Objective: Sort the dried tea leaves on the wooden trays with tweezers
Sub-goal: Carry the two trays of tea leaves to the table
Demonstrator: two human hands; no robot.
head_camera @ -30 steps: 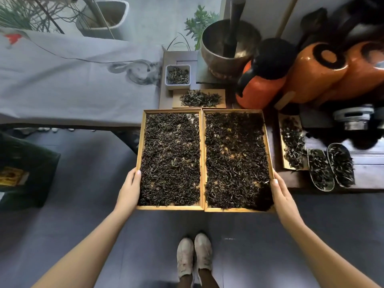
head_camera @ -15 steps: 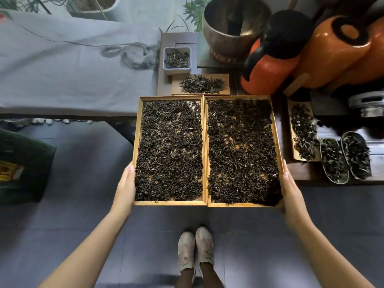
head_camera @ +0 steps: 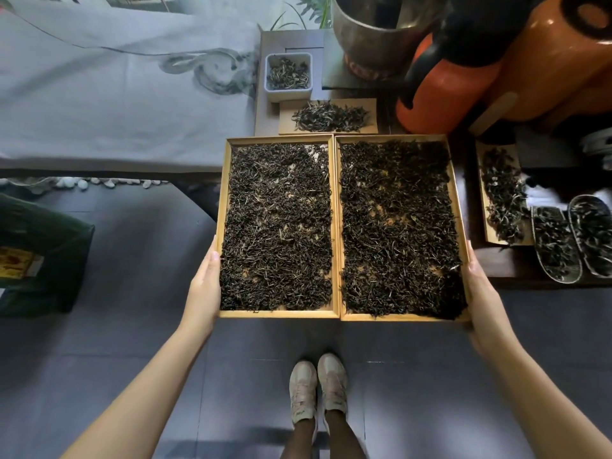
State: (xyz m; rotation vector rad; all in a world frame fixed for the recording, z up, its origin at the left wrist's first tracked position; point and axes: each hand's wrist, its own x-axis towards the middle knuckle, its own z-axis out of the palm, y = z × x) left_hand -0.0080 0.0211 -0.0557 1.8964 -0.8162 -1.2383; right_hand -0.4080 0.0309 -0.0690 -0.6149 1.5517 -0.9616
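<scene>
**Trays carried closer to the low table**

Against the frame a second ago, we see the two trays sitting higher in the picture, their far edges now just short of the small board of leaves (head_camera: 330, 116), and the orange flasks (head_camera: 443, 91) and metal bowl (head_camera: 381, 31) partly cut off at the top. Our grip looks unchanged.

Left wooden tray (head_camera: 224, 193) and right wooden tray (head_camera: 458, 193) lie edge to edge at frame centre, both covered with dried tea leaves (head_camera: 278, 226). Left hand (head_camera: 203, 286) lies flat along the left tray's outer rim, fingers straight and pressed together. Right hand (head_camera: 482, 293) does the same on the right tray's outer rim; whether fingers curl underneath we cannot tell.

Edges: the right tray's far right corner overlaps the dark table. A leaf-covered board (head_camera: 490, 233) lies near it on the right, two metal scoops (head_camera: 556, 246) beyond. White dish of leaves (head_camera: 288, 91) upper centre. Grey cloth (head_camera: 116, 94) upper left. Open grey floor (head_camera: 132, 326) lower left, around the shoes (head_camera: 318, 385). No tweezers in view.
</scene>
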